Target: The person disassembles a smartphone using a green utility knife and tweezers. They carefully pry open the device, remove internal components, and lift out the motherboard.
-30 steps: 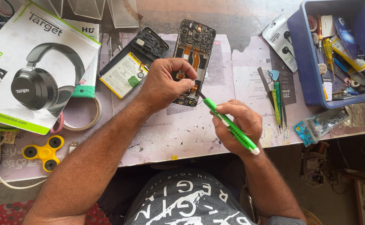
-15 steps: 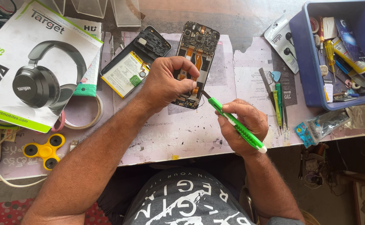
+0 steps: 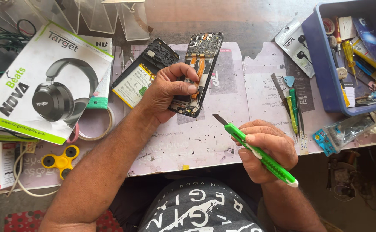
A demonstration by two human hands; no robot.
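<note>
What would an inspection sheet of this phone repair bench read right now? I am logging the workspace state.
Surface: table covered by worn, stained paper sheets.
Job's things: opened phone with exposed board; green utility knife, blade out, clear of the phone.
Clutter: headphone box, phone back cover, tape rolls, yellow spinner, blue bin of tools, earphone packet, hand tools.
Grippers: left hand grips the phone; right hand grips the knife.
Cables: white cable; dark cables.
Surroundings: clear plastic stands.
</note>
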